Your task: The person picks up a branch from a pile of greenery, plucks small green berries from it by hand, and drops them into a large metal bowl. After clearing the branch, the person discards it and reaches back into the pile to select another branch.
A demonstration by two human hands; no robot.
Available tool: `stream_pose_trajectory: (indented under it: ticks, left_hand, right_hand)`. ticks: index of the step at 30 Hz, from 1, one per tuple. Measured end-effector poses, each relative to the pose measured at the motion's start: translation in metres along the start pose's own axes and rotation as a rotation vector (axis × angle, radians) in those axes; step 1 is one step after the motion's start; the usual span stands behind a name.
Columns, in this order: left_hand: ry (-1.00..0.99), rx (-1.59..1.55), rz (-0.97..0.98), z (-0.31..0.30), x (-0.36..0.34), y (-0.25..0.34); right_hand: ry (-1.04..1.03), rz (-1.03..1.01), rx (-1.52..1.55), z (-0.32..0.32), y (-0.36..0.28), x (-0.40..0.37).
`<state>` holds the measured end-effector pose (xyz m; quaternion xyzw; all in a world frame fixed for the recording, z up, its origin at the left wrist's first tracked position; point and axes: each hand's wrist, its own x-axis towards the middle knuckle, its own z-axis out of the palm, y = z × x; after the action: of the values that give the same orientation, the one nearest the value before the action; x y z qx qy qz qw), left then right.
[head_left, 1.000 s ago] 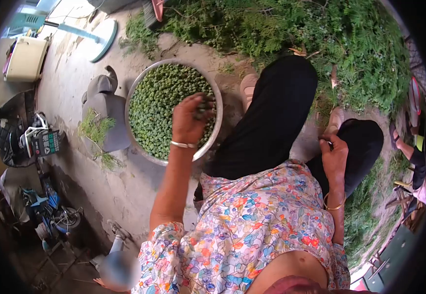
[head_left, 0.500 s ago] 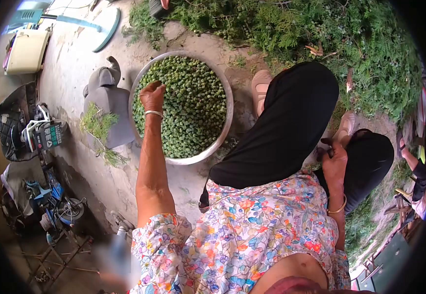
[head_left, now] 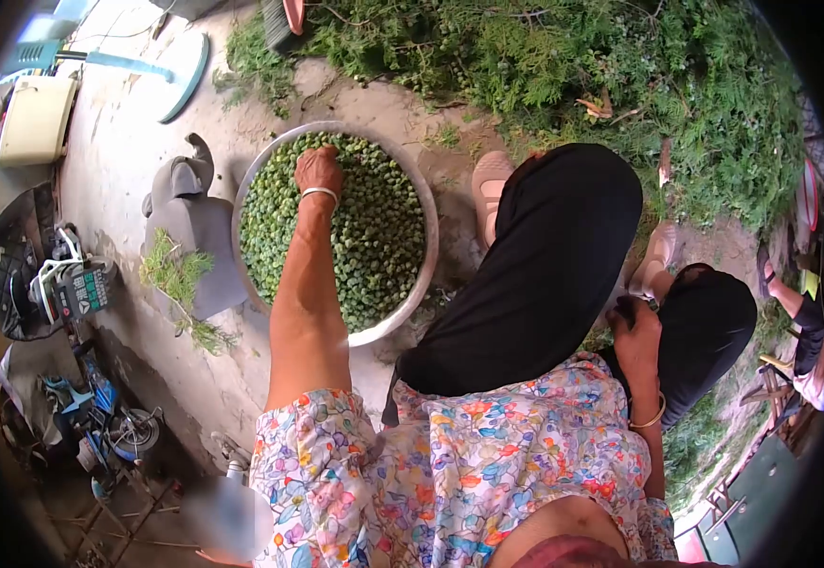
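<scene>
Green fruits (head_left: 379,241) | left hand (head_left: 319,170): fingers hidden, grip unclear | right hand (head_left: 637,336): fingers curled, contents unclear

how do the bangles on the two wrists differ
The bangle on the left hand is silvery white, while the one on the right hand is gold. The silvery bangle sits close to its hand; the gold bangle sits farther up the forearm and looks looser. Both are slim bands worn singly.
</scene>
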<state>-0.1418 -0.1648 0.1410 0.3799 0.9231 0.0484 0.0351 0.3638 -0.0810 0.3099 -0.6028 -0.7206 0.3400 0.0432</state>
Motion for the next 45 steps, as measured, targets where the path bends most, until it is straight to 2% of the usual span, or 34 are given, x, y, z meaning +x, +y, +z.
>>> stream_pose_trajectory:
  ticks: [2,4,5,6,7,8,9,10,12,13,15,16,17,18,20,22,25,29,31,35,37,38,40,41,42,43,44,45]
  left_hand:
    - [0.048,-0.005,0.023,-0.005,-0.001,0.002]
    - [0.224,-0.312,-0.114,-0.008,-0.003,-0.004]
    - [0.314,-0.367,-0.123,-0.008,-0.002,-0.011]
    - [0.289,-0.720,-0.159,0.013,0.003,-0.035]
    - [0.187,-1.148,-0.326,-0.014,-0.010,-0.023]
    - [0.070,-1.576,-0.490,-0.041,-0.029,-0.009]
    - [0.006,-1.778,-0.454,-0.061,-0.043,-0.001]
    - [-0.092,-1.903,-0.474,-0.078,-0.057,0.006]
    - [-0.229,-2.134,-0.354,-0.104,-0.087,0.029]
    - [-0.222,-2.144,-0.347,-0.117,-0.102,0.043]
    - [-0.408,-2.318,-0.170,-0.140,-0.131,0.073]
    - [-0.449,-2.304,-0.203,-0.148,-0.144,0.086]
    - [-0.504,-2.330,-0.140,-0.153,-0.155,0.097]
    - [-0.560,-2.352,-0.075,-0.158,-0.164,0.108]
    - [-0.620,-2.353,-0.070,-0.171,-0.180,0.128]
    - [-0.675,-2.345,-0.068,-0.181,-0.192,0.144]
    - [-0.592,-2.257,0.001,-0.193,-0.204,0.160]
    - [-0.483,-2.134,0.057,-0.198,-0.213,0.170]
    - [-0.380,-2.005,0.034,-0.201,-0.218,0.177]
    - [-0.345,-1.923,0.019,-0.203,-0.229,0.190]
    - [-0.354,-1.977,-0.091,-0.205,-0.234,0.194]
    - [-0.326,-1.965,-0.115,-0.201,-0.236,0.193]
    - [-0.355,-1.999,-0.020,-0.191,-0.238,0.193]
    - [-0.333,-1.993,-0.034,-0.193,-0.240,0.195]
    - [-0.364,-2.127,-0.089,-0.197,-0.241,0.200]
    - [-0.398,-2.261,-0.145,-0.199,-0.242,0.202]
    - [-0.383,-2.260,-0.152,-0.196,-0.242,0.202]
    - [-0.388,-2.205,-0.028,-0.192,-0.243,0.201]
  right_hand:
    - [0.009,-0.019,0.007,0.000,0.000,0.002]
    - [0.011,-0.041,0.015,-0.003,0.001,0.003]
    - [0.028,-0.051,0.050,-0.006,0.000,0.006]
    - [0.044,-0.061,0.085,-0.009,-0.002,0.008]
    - [0.041,-0.072,0.087,-0.011,-0.006,0.010]
    - [0.120,-0.097,0.233,-0.014,-0.010,0.012]
    - [0.198,-0.123,0.380,-0.018,-0.015,0.015]
    - [0.197,-0.136,0.379,-0.023,-0.027,0.016]
    - [0.305,-0.208,0.572,-0.033,-0.066,0.009]
    - [0.309,-0.219,0.568,-0.036,-0.084,0.005]
    - [0.156,-0.406,0.658,-0.038,-0.119,-0.004]
    - [0.072,-0.410,0.673,-0.036,-0.134,-0.008]
    - [0.012,-0.459,0.671,-0.032,-0.145,-0.011]
    - [-0.018,-0.474,0.622,-0.029,-0.152,-0.014]
    - [-0.038,-0.550,0.558,-0.025,-0.168,-0.021]
    - [-0.034,-0.781,0.458,-0.016,-0.173,-0.025]
    - [0.055,-0.870,0.409,-0.006,-0.173,-0.028]
    - [0.097,-0.828,0.388,-0.002,-0.161,-0.032]
    - [0.180,-0.875,0.313,-0.001,-0.156,-0.033]
    - [0.183,-0.793,0.290,-0.002,-0.148,-0.036]
    - [0.322,-1.012,0.109,0.000,-0.146,-0.033]
    - [0.297,-1.026,0.129,0.002,-0.144,-0.034]
    - [0.195,-0.872,0.245,0.003,-0.141,-0.038]
    - [0.108,-0.785,0.319,0.000,-0.142,-0.040]
    - [0.093,-0.795,0.325,-0.001,-0.144,-0.043]
    - [0.034,-0.709,0.420,-0.001,-0.145,-0.046]
    - [-0.024,-0.621,0.512,-0.001,-0.145,-0.048]
    - [-0.138,-0.508,0.622,0.001,-0.141,-0.047]
